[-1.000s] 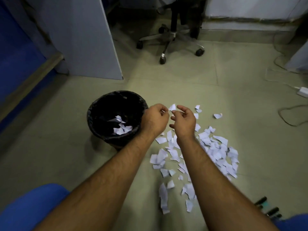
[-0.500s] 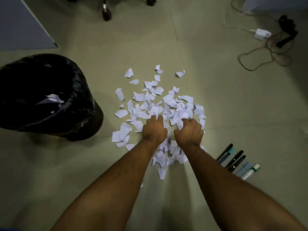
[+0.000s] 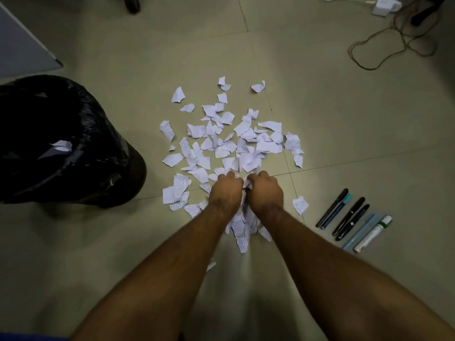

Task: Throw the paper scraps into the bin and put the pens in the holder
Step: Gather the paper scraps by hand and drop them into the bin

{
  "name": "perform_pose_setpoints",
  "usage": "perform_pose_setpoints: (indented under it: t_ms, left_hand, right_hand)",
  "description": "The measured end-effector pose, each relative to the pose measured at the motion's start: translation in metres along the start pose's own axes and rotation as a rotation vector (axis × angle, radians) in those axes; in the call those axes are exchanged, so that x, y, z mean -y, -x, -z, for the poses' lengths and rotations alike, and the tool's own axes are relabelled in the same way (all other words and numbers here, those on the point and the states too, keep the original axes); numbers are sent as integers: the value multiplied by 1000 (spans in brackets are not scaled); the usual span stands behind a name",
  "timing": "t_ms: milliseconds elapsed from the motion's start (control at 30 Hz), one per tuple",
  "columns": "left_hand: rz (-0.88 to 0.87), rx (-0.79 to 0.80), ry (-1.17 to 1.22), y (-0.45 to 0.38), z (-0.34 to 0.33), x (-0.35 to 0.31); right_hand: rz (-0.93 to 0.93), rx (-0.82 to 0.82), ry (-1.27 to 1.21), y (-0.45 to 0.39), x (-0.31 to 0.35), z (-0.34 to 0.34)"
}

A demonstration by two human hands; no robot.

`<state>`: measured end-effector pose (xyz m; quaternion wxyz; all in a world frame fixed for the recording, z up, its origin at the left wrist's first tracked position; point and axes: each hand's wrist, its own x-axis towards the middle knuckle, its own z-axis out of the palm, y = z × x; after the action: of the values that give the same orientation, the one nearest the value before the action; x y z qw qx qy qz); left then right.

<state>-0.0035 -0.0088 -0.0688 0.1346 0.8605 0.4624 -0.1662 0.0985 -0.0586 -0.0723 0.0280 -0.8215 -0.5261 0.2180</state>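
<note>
A heap of torn white paper scraps (image 3: 229, 141) with printed text lies spread on the floor. My left hand (image 3: 227, 190) and my right hand (image 3: 264, 190) are pressed side by side into its near edge, fingers curled around scraps bunched between them. At the left stands a bin (image 3: 115, 168) lined with a black bag, with a few scraps (image 3: 60, 146) inside. Several pens and markers (image 3: 352, 217) lie in a row on the floor to the right of my right hand. No pen holder is in view.
A grey panel's corner (image 3: 24, 50) stands at the far left. A chair wheel (image 3: 133, 6) shows at the top edge. A white power adapter (image 3: 385, 6) and tangled cables (image 3: 394, 43) lie on the floor at the top right.
My hands dropped from beside the bin's rim down onto the scrap heap, and now close together around scraps. The view tilted downward and moved closer to the floor.
</note>
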Motion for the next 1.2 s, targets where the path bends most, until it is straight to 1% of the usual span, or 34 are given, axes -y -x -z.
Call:
perform_pose_setpoints:
  t_ms: [67,133,233,367,500,633,700,733,800,867,933,1000,1100,1200]
  left_hand:
    - [21,0,0,2,-1,6]
    - [57,0,33,1,-3,11]
    - [154,-26,231,2,0,17]
    - [322,-232,524,13,16,23]
    - [376,-351,685,29,59,32]
    - [400,-503,742,52,99,46]
    - [416,-561,772,65,125,60]
    - [419,-582,782,71,139,67]
    - [417,-640,803,83,167,85]
    - [437,-733,807,100,198,111]
    - [479,-802,762,117,223,137]
    - [542,-824,709,133,237,163]
    - [650,-832,672,153,237,205]
    - [735,-749,661,162,221,233]
  right_hand:
    - [16,-6,-12,0,2,-2]
    - [2,-13,-88,-2,2,-4]
    - [-57,-62,-235,-3,6,-2]
    - [-111,-177,-490,1,20,10]
    - [-40,-198,-687,7,43,29]
    - [-62,-184,-921,10,81,57]
    - [-38,-161,-1050,12,110,74]
    - [-9,-174,-1077,12,124,83]
    - [55,-204,-1107,14,155,105]
    - [126,-195,-1142,16,194,127]
    - [187,-151,-1163,17,234,142]
    - [229,-86,-1165,19,271,146]
    - [328,-46,-1009,30,314,141]
    - [420,29,-818,34,336,133]
